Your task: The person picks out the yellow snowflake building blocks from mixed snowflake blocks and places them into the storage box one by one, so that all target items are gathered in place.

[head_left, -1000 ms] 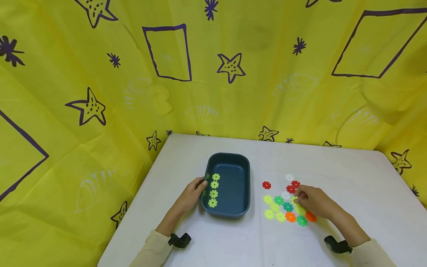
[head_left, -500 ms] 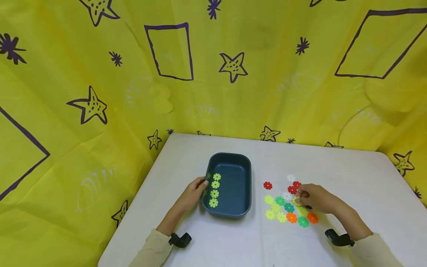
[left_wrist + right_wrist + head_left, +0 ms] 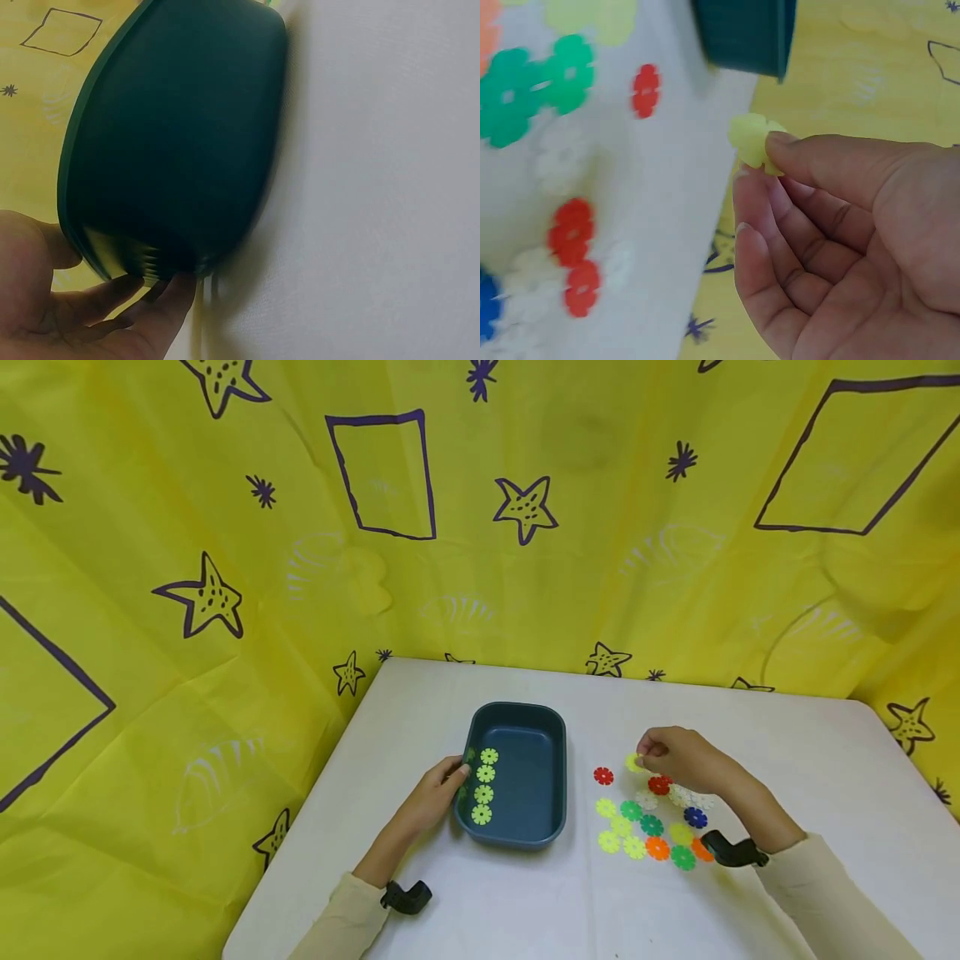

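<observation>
A dark blue-green plastic tub point(image 3: 525, 843) stands on the white table, and four-sided walls with rounded corners enclose it. My left hand point(image 3: 435, 793) grips its left wall, thumb over the rim and fingers outside, as the left wrist view shows of the tub point(image 3: 180, 135). Several yellow-green notched discs point(image 3: 483, 794) lie in a column along the tub's left inside. Between thumb and fingertips my right hand point(image 3: 686, 760) pinches a yellow notched disc point(image 3: 751, 139), raised above the table. Under and beside that hand lie loose discs, among them a red disc point(image 3: 603, 776) and a blue disc point(image 3: 695, 817).
Right of the tub, several more discs are spread flat: a green disc point(image 3: 651, 825), an orange disc point(image 3: 657, 848), yellow and white ones. A yellow patterned curtain point(image 3: 525, 585) surrounds the white table point(image 3: 420, 710) at the back and sides.
My right hand has lifted a yellow disc from the pile and moved up and left with it. A blue disc and white discs are now uncovered. The left hand stays on the tub.
</observation>
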Available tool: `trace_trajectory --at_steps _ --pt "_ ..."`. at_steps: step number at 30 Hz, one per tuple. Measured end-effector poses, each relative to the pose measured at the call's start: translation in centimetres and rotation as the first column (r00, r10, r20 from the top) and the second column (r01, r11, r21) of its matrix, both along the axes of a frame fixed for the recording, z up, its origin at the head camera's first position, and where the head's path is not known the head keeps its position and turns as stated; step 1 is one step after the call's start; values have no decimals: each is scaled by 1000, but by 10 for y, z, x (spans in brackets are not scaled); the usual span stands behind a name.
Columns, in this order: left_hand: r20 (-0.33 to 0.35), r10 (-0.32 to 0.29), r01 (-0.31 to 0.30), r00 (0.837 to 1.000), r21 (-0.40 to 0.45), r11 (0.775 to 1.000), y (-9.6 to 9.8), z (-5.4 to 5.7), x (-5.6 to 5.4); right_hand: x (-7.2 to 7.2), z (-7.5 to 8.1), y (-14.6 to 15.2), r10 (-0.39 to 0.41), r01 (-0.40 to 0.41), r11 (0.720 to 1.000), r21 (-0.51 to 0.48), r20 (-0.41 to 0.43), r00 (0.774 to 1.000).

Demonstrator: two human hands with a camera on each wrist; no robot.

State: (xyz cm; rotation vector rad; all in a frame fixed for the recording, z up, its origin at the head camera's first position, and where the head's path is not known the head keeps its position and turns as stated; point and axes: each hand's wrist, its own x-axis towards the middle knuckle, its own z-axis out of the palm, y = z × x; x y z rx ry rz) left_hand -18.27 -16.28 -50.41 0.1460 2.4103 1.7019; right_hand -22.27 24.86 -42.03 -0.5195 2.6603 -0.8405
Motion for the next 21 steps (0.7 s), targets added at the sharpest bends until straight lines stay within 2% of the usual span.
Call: trace_trajectory --at_steps 6,10,14,21 --pt "3 10 -10 1000 7 1000 -1 1 0 -20 30 -40 22 -22 1000 -5 -94 995" --pt "1 14 -14 1000 6 1000 -2 1 0 -35 41 -71 48 -49 999 -4 -124 991" --pt "-1 13 -13 1000 4 1000 -3 0 1 -49 41 -98 83 -83 997 3 -135 987" --pt "14 3 -3 1000 -6 1000 -2 -2 -1 -64 29 -142 164 -154 986 67 -169 972"
